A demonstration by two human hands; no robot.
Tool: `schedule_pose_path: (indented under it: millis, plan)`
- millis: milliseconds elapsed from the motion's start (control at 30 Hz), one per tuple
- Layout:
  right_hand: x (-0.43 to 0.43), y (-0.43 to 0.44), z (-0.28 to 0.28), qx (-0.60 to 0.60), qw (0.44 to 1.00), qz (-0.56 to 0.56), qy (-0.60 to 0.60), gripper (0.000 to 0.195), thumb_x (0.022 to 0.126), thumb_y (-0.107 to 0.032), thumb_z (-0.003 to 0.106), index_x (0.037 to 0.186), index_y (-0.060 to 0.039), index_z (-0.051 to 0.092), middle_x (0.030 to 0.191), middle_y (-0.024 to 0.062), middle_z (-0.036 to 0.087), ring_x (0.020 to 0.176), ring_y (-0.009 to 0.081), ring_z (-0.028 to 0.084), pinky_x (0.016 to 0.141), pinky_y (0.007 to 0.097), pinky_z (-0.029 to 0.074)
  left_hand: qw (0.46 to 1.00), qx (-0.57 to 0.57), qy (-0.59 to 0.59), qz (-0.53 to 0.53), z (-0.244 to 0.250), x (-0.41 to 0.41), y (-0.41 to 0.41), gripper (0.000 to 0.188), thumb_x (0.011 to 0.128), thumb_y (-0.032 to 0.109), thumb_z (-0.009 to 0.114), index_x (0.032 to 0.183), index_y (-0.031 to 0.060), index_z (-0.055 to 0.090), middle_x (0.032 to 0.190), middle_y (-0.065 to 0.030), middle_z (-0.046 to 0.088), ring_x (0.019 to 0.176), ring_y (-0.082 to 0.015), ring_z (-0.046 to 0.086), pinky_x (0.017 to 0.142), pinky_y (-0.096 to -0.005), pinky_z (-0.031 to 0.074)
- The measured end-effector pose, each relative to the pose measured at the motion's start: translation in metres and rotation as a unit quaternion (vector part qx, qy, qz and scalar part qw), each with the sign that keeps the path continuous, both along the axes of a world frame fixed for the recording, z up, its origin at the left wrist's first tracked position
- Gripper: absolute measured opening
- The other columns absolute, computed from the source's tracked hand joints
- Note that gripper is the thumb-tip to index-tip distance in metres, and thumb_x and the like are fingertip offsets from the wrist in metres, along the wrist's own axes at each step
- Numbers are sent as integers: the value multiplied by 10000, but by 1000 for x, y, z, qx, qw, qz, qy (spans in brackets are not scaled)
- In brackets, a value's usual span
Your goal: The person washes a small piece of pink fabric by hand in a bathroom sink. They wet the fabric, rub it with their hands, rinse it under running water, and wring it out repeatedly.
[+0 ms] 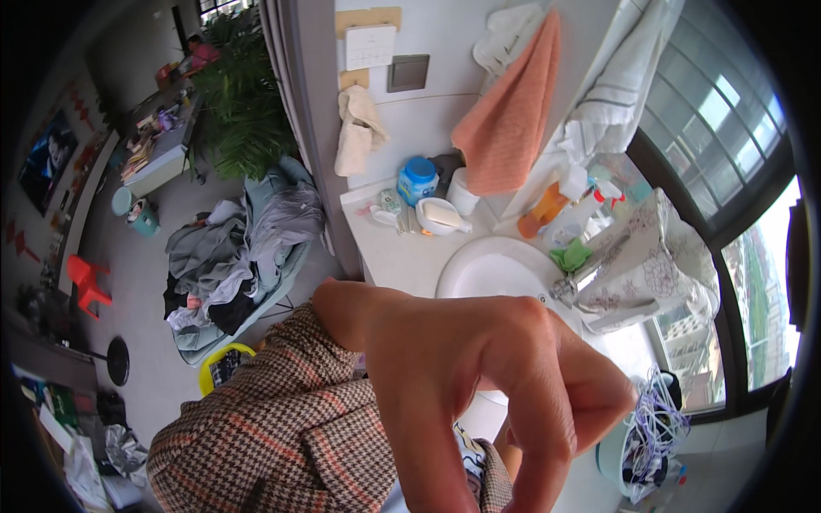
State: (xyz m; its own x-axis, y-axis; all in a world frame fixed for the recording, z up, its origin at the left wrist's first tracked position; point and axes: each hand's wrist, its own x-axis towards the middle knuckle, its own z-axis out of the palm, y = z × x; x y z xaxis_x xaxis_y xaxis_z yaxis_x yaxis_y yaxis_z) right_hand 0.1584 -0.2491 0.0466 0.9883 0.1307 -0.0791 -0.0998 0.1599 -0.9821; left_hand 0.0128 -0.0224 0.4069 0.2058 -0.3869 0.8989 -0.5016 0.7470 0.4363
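My left hand [462,346] fills the lower middle of the head view, very close to the camera. It reaches in from a brown houndstooth jacket sleeve [301,353], with thumb and index finger bent downward and other fingers folded behind. The bottom edge cuts off the thumb and index fingertips, so anything between them is hidden. Only a sliver of skin beside the right jacket side [497,478] shows behind the fingers; my right hand cannot be made out. Beyond the left hand lies a white washbasin [494,269] set in a pale counter [394,260].
On the counter stand a blue tub [418,181] and a soap dish [439,217]. Spray bottles [574,215] and a floral cloth [648,269] border the basin. An orange towel [513,122] hangs above. Clothes [218,256] cover a chair leftward; a bucket [612,458] holds hangers.
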Motion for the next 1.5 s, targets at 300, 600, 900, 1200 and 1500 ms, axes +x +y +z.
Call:
schedule_pose_path:
  millis: [300, 600, 900, 1200, 1500]
  plan:
    - [-16, 7, 31, -11, 1000, 0, -15, 152, 918, -133, 539, 994, -37, 449, 775, 69, 568, 678, 145, 565, 638, 275, 492, 997, -22, 64, -40, -11, 9, -15, 257, 774, 171, 736, 937, -1, 638, 795, -27, 510, 606, -64, 444, 499, -198, 377]
    - [6, -10, -12, -74, 979, -101, -159, 299, 883, -75, 554, 1145, -7, 428, 978, 81, 547, 856, 162, 533, 745, 272, 451, 936, -20, 349, -29, -60, 34, -24, 319, 884, 340, 619, 1024, 60, 563, 816, 13, 527, 712, -69, 470, 637, -235, 412]
    - [-2, 43, 10, -27, 992, -98, -80, 119, 912, -62, 512, 972, -15, 421, 872, 91, 502, 761, 162, 509, 621, 289, 466, 575, 103, 808, 78, -288, 113, -77, 292, 907, 383, 521, 1034, 120, 517, 1031, -19, 530, 999, -94, 478, 754, -297, 449]
    - [-3, 67, 28, -244, 950, -108, -162, 351, 971, -341, 456, 945, 9, 456, 813, 113, 539, 753, 195, 528, 681, 305, 434, 664, -73, 744, 15, -353, 159, -103, 259, 886, 238, 494, 649, 136, 466, 667, 14, 509, 648, -104, 455, 630, -302, 375]
    - [-10, 85, 24, -219, 937, -116, -247, 436, 984, -358, 412, 866, 40, 545, 779, 167, 587, 733, 293, 575, 688, 357, 447, 690, -104, 717, 9, -383, 172, -92, 251, 959, 296, 435, 845, 136, 590, 883, 12, 606, 843, -100, 519, 748, -333, 415]
